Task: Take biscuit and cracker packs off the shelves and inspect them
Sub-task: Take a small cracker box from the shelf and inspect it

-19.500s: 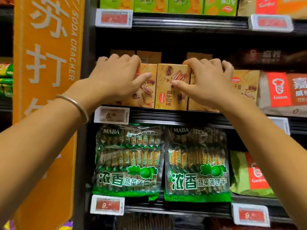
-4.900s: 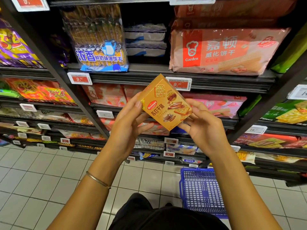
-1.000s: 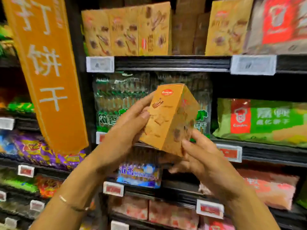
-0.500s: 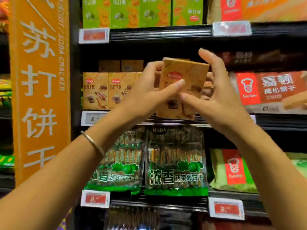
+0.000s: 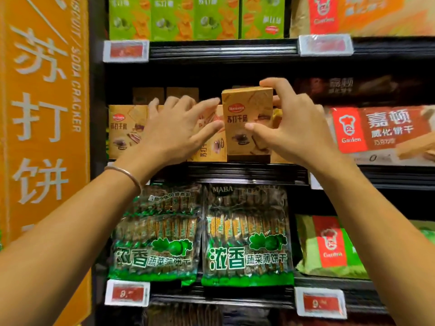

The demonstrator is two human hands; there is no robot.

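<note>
A yellow-brown cracker box (image 5: 244, 128) stands upright at the front of the middle shelf (image 5: 247, 171). My right hand (image 5: 292, 128) grips it, with fingers over its top right corner and the thumb on its front. My left hand (image 5: 174, 132) is spread with straight fingers in front of the neighbouring boxes of the same kind (image 5: 124, 130), its fingertips near the held box's left edge. One neighbouring box (image 5: 211, 147) leans behind my left hand.
Green cracker boxes (image 5: 195, 17) line the shelf above. Two green MABA biscuit bags (image 5: 247, 236) hang below, with a green Garden pack (image 5: 329, 248) at their right. A red Garden wafer pack (image 5: 381, 132) lies right of the boxes. An orange sign (image 5: 44, 137) covers the left upright.
The box has gone from between both hands down onto the middle shelf. My left hand has let go of it and spread out to the left.
</note>
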